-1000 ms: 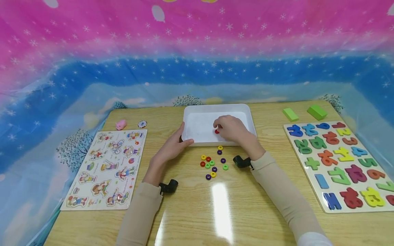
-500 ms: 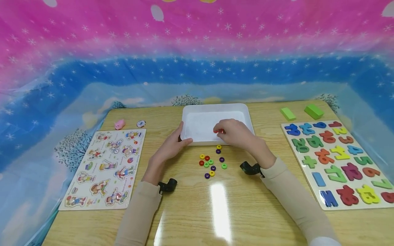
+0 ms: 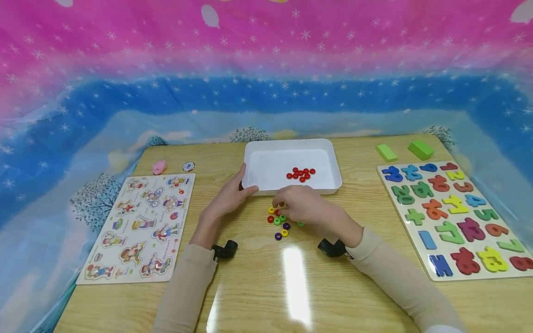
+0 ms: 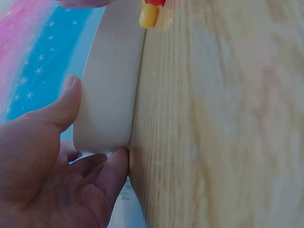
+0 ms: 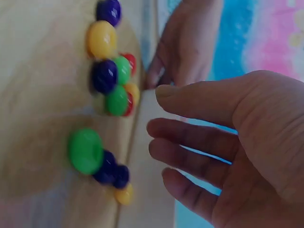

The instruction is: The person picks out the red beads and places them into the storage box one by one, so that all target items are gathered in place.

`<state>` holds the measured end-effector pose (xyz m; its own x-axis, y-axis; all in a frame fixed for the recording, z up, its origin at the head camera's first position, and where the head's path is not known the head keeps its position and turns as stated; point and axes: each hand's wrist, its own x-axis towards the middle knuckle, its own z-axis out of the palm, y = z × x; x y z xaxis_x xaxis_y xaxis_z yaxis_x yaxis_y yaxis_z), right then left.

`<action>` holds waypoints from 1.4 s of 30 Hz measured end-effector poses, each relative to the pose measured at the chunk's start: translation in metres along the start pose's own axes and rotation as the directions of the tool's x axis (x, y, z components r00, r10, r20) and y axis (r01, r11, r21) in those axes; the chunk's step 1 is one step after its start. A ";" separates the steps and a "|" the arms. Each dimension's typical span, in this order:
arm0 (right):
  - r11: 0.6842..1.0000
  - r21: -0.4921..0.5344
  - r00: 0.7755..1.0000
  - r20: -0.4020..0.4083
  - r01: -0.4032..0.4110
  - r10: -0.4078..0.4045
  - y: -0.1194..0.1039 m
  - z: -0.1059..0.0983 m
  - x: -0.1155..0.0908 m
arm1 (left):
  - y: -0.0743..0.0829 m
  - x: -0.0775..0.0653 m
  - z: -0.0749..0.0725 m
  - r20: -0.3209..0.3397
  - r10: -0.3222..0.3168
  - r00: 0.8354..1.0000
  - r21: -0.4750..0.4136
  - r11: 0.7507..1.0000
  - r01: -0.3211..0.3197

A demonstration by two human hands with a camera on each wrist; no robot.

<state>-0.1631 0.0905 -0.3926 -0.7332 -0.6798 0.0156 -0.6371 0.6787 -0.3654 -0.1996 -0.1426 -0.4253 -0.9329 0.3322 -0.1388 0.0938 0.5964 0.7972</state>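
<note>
A shallow white tray (image 3: 266,159) stands at the back of the table, with several red beads (image 3: 300,173) grouped in its front right part. My left hand (image 3: 228,199) grips its front left corner, thumb along the front wall and fingers round the side. Over loose beads in front of the tray hovers my right hand (image 3: 306,203), its fingers loosely bent and holding nothing in the right wrist view. Those beads include a red bead (image 3: 270,219), a purple bead (image 3: 278,236), a yellow bead (image 3: 285,233) and a green bead (image 5: 85,151). The right hand hides some from the head camera.
On the left lies a picture puzzle board (image 3: 137,231), with a pink pig figure (image 3: 159,167) and a round chip (image 3: 189,166) behind it. A number puzzle board (image 3: 454,222) lies on the right. Green blocks (image 3: 421,149) stand behind it.
My right hand has let go of a red bead in the tray and come back toward me over the loose beads. The left hand has kept its place at the tray corner.
</note>
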 end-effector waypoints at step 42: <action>0.986 -0.052 0.976 -0.159 -0.158 0.148 0.017 -0.024 0.021 | 0.001 0.000 0.002 -0.010 -0.017 1.000 0.005 1.000 0.017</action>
<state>-0.1948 0.0941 -0.3763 -0.8476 -0.5192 0.1091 -0.5249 0.7908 -0.3147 -0.1990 -0.1404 -0.4259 -0.9379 0.3145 -0.1465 0.0794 0.6057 0.7917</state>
